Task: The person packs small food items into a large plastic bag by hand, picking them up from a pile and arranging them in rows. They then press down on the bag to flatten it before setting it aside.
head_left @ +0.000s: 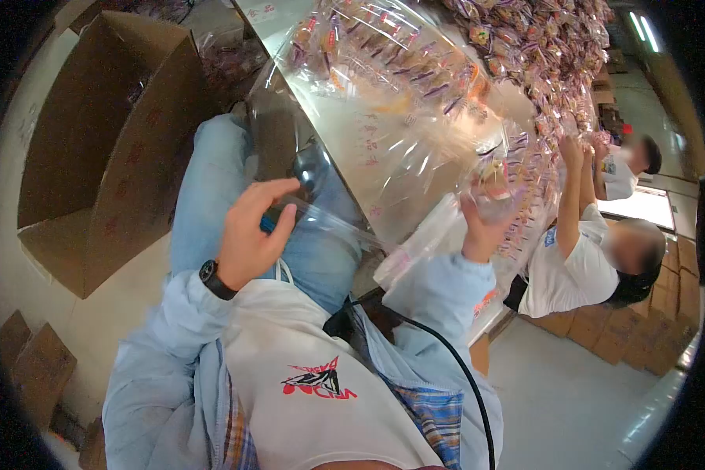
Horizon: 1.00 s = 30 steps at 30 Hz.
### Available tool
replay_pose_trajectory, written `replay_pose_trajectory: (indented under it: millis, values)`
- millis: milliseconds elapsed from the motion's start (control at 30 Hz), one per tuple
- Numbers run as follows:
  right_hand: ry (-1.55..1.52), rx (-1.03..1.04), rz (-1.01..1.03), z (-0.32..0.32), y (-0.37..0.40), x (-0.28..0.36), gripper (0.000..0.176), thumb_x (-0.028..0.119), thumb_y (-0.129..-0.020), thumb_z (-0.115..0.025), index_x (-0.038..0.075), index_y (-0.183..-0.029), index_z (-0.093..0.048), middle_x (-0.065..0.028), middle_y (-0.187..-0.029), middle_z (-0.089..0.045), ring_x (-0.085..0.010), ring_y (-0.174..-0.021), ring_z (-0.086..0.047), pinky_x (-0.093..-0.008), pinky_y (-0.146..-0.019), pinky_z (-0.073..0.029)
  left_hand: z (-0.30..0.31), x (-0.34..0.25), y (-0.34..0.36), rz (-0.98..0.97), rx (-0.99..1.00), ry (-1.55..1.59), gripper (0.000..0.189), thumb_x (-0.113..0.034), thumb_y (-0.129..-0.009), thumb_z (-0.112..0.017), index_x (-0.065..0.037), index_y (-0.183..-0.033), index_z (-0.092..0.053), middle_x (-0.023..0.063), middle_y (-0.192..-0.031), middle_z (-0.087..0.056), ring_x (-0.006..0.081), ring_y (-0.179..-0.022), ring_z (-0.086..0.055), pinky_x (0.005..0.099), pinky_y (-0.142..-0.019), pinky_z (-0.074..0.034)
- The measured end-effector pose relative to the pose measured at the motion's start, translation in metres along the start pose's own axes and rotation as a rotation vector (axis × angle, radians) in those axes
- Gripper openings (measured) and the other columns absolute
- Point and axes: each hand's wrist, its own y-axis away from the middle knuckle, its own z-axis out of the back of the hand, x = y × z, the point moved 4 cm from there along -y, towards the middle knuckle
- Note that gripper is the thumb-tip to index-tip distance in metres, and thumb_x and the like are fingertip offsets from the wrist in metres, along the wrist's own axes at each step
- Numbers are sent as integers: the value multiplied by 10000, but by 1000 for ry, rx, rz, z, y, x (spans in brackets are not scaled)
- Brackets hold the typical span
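Note:
My left hand (254, 231), wearing a dark watch, is over my thighs with thumb and index finger curved toward each other. At those fingertips is the edge of a large clear plastic bag (333, 223), its film stretching to the right. Something blue shows under the fingers. My right hand (486, 215) is raised at the table edge, fingers curled around a clear-wrapped packet (493, 184); glare blurs its contents. Just beyond it lie rows of small wrapped packets (529, 184). A white plastic bundle (419, 243) sits beside my right wrist.
An open cardboard box (145, 149) stands at left. Bagged packets (392, 59) lie on the white table (352, 141), with a large heap of packets (525, 47) behind. Two people (576, 258) work at right. A black cable (454, 352) crosses my right sleeve.

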Motion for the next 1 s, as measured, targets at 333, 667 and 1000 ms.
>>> replay_pose_trajectory:
  millis: [333, 667, 1000]
  values:
    - [-102, 706, 9, -87, 105, 20, 814, 121, -659, -919, 100, -1306, -424, -240, -1508, -454, -332, -1381, -498, -508, -1136, -412, -33, 43, -85, 412, -17, 1133, 600, -326, -1039, -577, -58, -1542, -389, 150, -1563, -449, 265, -1371, -484, 426, -1115, -415]
    - [354, 639, 276, -144, 109, 5, 707, 27, -706, -778, 33, -1350, -486, -368, -1535, -363, -514, -1428, -405, -452, -1111, -414, -36, 13, -129, 421, 41, 1149, 434, -297, -1080, -505, -9, -1406, -512, 142, -1477, -545, 268, -1346, -535, 401, -1129, -434]
    - [-209, 145, -63, -219, 54, -28, 1045, -29, -714, -820, 48, -1559, -210, -157, -1314, -531, -282, -1176, -581, -407, -1052, -475, -20, -5, -150, 345, -92, 1141, 289, -227, -1074, -501, -14, -1204, -648, 108, -1228, -706, 238, -1172, -653, 378, -1061, -491]
